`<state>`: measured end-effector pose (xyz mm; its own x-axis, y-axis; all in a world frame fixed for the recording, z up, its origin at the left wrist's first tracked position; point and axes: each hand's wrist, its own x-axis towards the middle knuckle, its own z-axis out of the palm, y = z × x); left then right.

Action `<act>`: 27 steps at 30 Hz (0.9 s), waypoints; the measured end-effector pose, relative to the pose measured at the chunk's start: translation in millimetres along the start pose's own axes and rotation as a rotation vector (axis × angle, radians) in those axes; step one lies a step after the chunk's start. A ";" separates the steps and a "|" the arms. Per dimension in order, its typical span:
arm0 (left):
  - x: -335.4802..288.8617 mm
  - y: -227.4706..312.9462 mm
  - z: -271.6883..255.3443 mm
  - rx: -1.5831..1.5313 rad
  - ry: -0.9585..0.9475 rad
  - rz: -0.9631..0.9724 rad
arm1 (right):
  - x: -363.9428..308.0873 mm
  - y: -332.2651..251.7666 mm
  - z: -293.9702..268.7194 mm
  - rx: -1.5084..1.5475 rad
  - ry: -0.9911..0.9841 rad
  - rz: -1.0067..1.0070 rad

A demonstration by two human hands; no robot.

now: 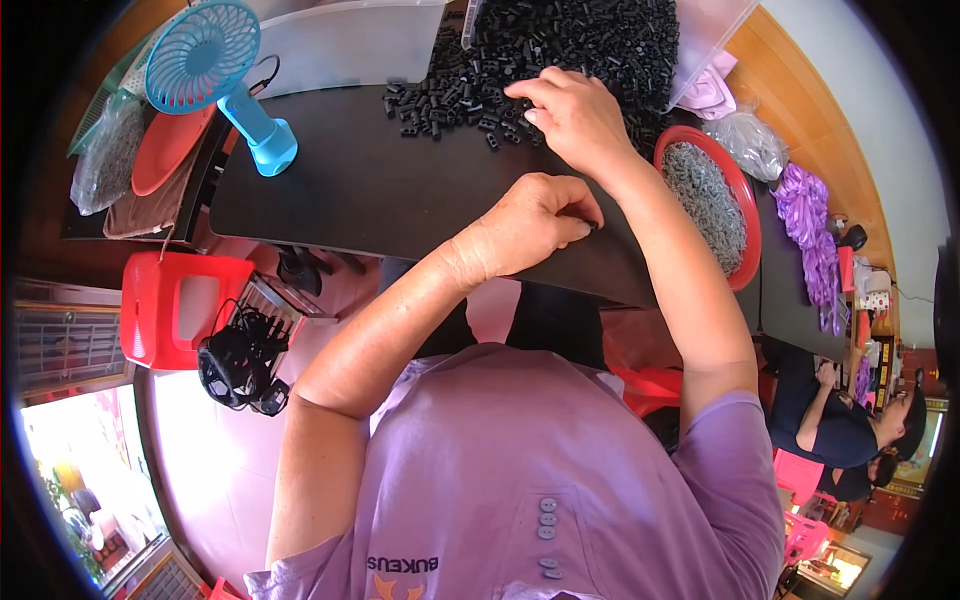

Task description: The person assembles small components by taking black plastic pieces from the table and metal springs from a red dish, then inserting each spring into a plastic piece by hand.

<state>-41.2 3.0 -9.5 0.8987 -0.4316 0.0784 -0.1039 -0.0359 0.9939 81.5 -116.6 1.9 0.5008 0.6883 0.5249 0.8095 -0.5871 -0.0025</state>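
Note:
My left hand [540,222] is closed near the front edge of the black table [350,180], thumb and fingers pinched together. A bit of a small black plastic piece [594,226] shows at its fingertips; the rest is hidden. Farther out, my right hand [578,112] is at the near edge of a large heap of small black plastic pieces [570,45]. Its index finger and thumb are apart, and nothing shows between them. Loose pieces [430,108] from the heap lie scattered to the left of that hand.
Right of my right forearm sits a red basin [745,270] of small greyish metal-looking parts [700,200]. A translucent bin [345,45] and a blue fan [255,130] stand at the left. Purple bundles [805,230] hang at the right; a person [830,410] sits beyond.

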 end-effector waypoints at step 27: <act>-42.4 7.9 -46.2 -0.125 0.149 -0.076 | -19.5 -0.6 -5.3 0.059 -0.016 -0.066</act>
<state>-60.3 62.6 -1.4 0.9560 -0.2933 0.0036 0.0125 0.0531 0.9985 69.7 -131.9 -3.8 0.4503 0.7316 0.5118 0.8572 -0.5146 -0.0186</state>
